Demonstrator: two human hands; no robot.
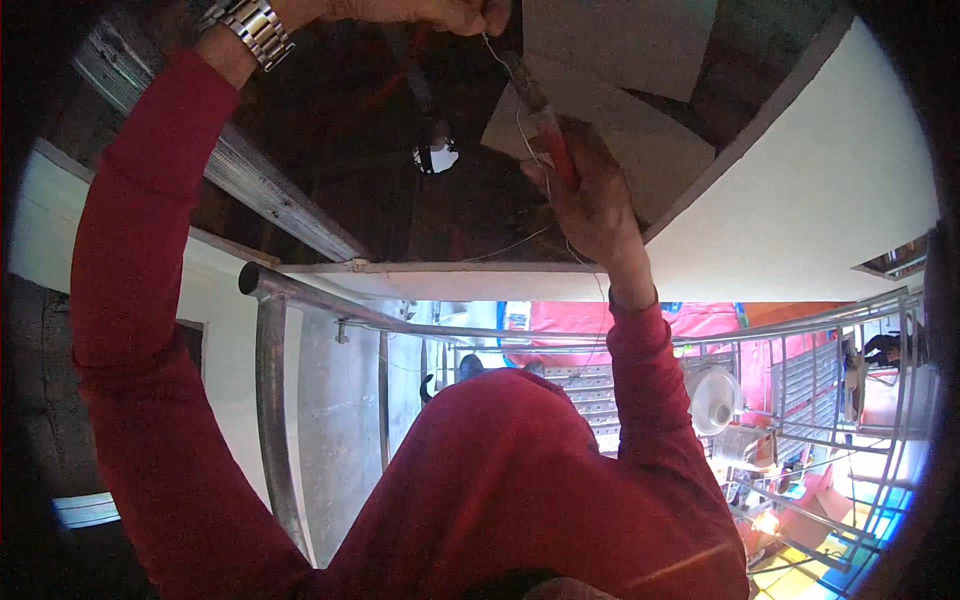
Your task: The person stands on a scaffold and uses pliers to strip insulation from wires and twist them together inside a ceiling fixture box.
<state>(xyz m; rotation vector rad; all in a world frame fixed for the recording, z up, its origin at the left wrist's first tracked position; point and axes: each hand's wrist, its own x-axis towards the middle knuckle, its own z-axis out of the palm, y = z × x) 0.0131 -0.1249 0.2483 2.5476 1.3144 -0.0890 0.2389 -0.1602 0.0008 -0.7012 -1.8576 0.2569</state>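
My left hand (455,14), partly cut off by the top edge, has its fingers pressed together on a thin pale wire (522,130). The wire runs down beside the tool and past my right wrist. In my right hand (598,205) is a red-handled tool (556,148) with a dark, narrow metal end pointing up toward my left fingers. Its exact kind is not clear. Both hands are raised inside a dark ceiling opening, with the tool's tip just below my left hand.
A ribbed metal channel (285,205) crosses the opening at left. White ceiling board (800,170) borders it at right; brown boards (620,120) lie inside. Below are scaffold rails (430,328), a perforated metal platform (580,390), a white bucket (714,400) and pink sheeting (570,318).
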